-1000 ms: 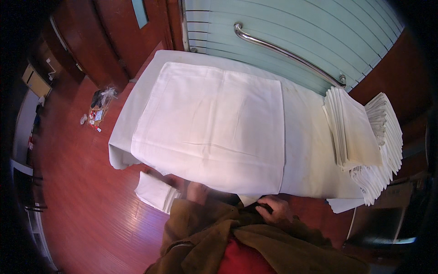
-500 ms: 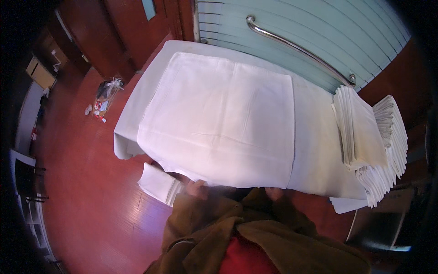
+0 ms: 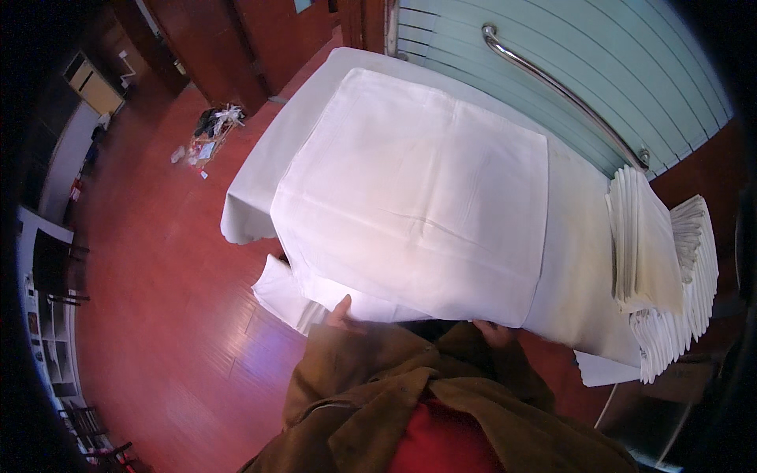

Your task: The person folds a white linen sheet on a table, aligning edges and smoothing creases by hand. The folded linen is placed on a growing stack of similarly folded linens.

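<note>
A large white cloth (image 3: 418,189) lies spread nearly flat, with crossing crease lines, over a table under a white cover (image 3: 579,244). At its near edge, toward the left, my left hand (image 3: 341,314) grips the cloth, thumb on top and fingers mostly hidden below. Farther right along the same edge, my right hand (image 3: 495,333) pinches the cloth near its near right corner; most of those fingers are hidden too. Beyond my left hand, folded white cloth (image 3: 284,293) juts out below the table edge.
Stacks of folded white cloths (image 3: 643,244) stand at the table's right end. A pale green wall with a metal rail (image 3: 568,87) bounds the far side. Scattered litter (image 3: 213,134) lies on the red floor (image 3: 173,292) at left; dark chairs (image 3: 59,264) stand by the left rim.
The whole view has shifted, so the table sits farther right. The cloth's near edge now lies smoother beside my left hand, whose thumb shows more plainly. Both hands remain at that edge.
</note>
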